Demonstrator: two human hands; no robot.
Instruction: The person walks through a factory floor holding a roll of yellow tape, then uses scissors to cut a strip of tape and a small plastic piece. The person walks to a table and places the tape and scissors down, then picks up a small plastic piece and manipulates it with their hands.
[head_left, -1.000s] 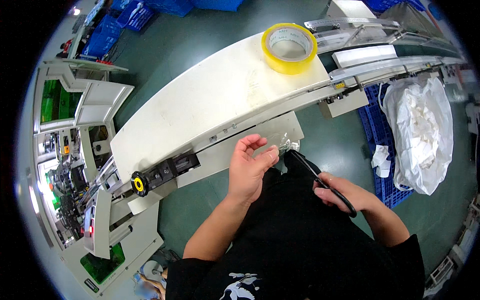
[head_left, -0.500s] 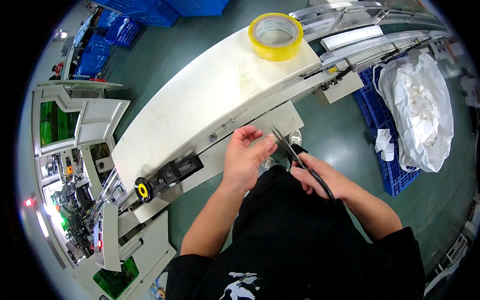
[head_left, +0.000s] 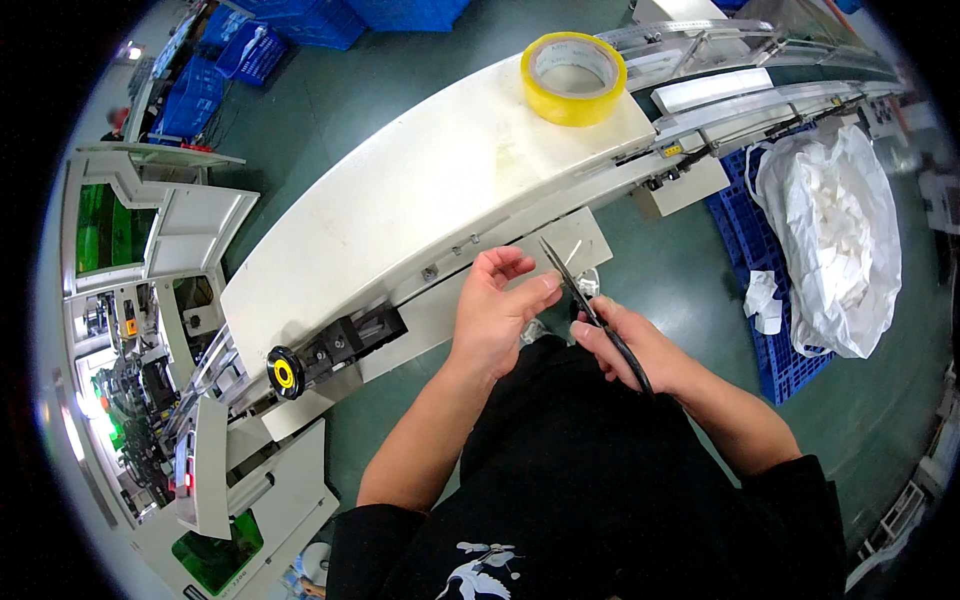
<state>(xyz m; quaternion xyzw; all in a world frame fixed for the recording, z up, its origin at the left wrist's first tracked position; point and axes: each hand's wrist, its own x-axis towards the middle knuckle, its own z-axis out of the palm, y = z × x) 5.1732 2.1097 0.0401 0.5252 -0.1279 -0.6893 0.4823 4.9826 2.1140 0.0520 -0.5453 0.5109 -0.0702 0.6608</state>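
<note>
Black-handled scissors point(head_left: 612, 335) are gripped in my right hand point(head_left: 640, 345), their pointed blades angled up and left. The blades look nearly closed together. My left hand point(head_left: 500, 310) is beside them, fingers curled and thumb stretched to the blades. Whatever its fingertips pinch, if anything, is too small to make out. Just past the blades shows a thin white strip point(head_left: 574, 251); I cannot tell whether it is held. Both hands are in front of my body, on the near side of the curved white machine table point(head_left: 400, 190).
A roll of yellow tape point(head_left: 573, 105) lies on the table's far right end. A black knob with a yellow centre point(head_left: 286, 373) projects at the near left. Conveyor rails point(head_left: 720, 120) run off right. A large white bag point(head_left: 835, 240) rests on a blue pallet point(head_left: 790, 375).
The view has shifted slightly. The scissors' blades have come closer together, and a thin white strip now shows beside their tips. Both hands stay nearly in place.
</note>
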